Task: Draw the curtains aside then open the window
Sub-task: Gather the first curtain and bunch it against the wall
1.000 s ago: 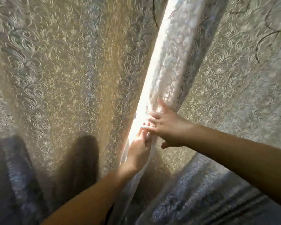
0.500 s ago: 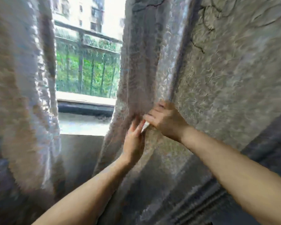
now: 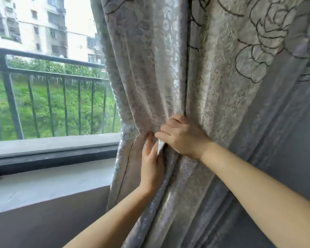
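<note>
Head view, curtain (image 3: pixel 168 72) bunched right, grey sill (image 3: pixel 48 183)

Shiny, silvery woven cloth curtain (image 3: pixel 150 68) with raised swirl pattern and dark stitched roses; dark painted metal railing (image 3: pixel 48 97) outside; smooth, matt grey window sill (image 3: pixel 52 181).

Your curtain (image 3: pixel 150 72) is silvery beige, woven all over with pale swirling scrolls; toward the right it carries large roses (image 3: pixel 268 31) outlined in black, then a plain grey band (image 3: pixel 283 122). Outside you see a black railing (image 3: pixel 48 67), bright green grass (image 3: pixel 43 108) and a cream building (image 3: pixel 43 24).
</note>
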Demonstrator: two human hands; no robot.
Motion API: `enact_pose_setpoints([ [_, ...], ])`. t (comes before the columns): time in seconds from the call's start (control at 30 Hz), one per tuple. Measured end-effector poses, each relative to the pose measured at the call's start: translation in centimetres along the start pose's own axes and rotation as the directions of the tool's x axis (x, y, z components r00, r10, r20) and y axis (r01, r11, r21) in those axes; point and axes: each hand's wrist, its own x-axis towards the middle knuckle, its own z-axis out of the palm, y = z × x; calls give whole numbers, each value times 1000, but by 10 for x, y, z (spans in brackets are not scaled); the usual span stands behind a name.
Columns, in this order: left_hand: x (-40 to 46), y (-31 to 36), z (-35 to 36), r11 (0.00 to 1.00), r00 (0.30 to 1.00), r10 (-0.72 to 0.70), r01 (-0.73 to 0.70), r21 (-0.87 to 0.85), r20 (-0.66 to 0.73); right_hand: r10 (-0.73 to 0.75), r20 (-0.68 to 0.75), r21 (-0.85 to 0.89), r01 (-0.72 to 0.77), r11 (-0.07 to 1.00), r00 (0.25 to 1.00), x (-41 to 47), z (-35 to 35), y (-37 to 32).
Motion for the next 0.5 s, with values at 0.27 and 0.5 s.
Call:
enact_pose_setpoints([
  [0.27,51,-25,183,976,960,204,-215,39,191,188,151,-51,-182,982,970,-131,57,129],
  [0.5,64,-53,331,957,866,198,-273,102,460,434,421,-136,-417,899,797,-226,93,207],
])
